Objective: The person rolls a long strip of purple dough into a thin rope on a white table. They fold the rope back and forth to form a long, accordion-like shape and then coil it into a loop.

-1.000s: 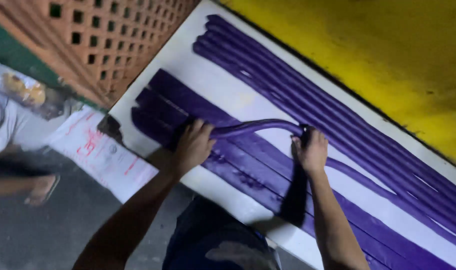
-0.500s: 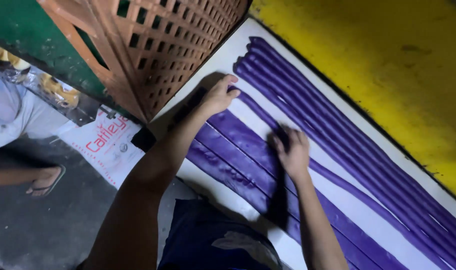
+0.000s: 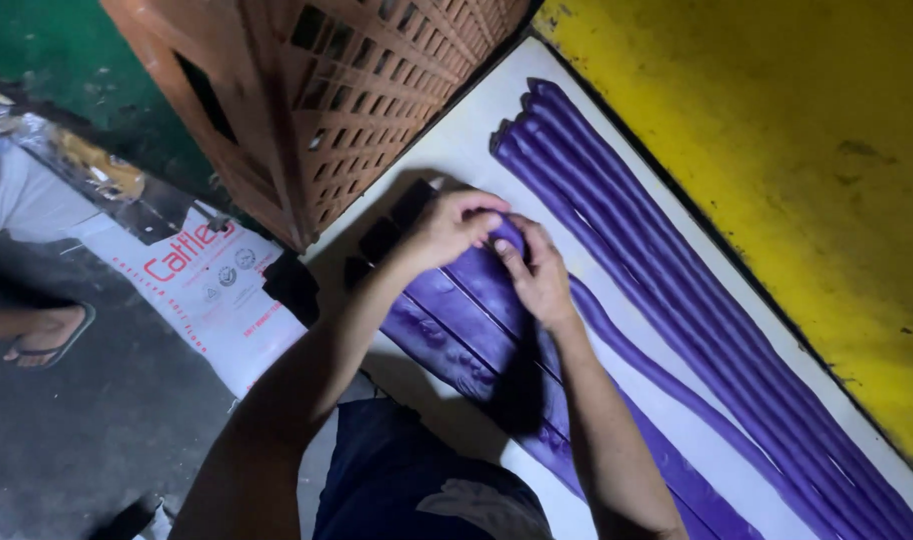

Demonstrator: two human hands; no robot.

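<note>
Two hands meet at the near end of one purple strip (image 3: 477,275) on a white board (image 3: 457,150), which runs out of frame bottom right. Biggest thing around is the yellow surface (image 3: 777,150), then an orange lattice crate (image 3: 357,100) with its top cut off. More purple ropes (image 3: 657,260) lie alongside. Left hand (image 3: 447,228) and right hand (image 3: 539,275) touch, fingers pinching the strip's tip, which they mostly hide.

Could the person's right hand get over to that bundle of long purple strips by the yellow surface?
Probably yes. The right hand rests on the near purple strips beside the left hand, and only bare white board lies between it and the far bundle of purple strips.
</note>
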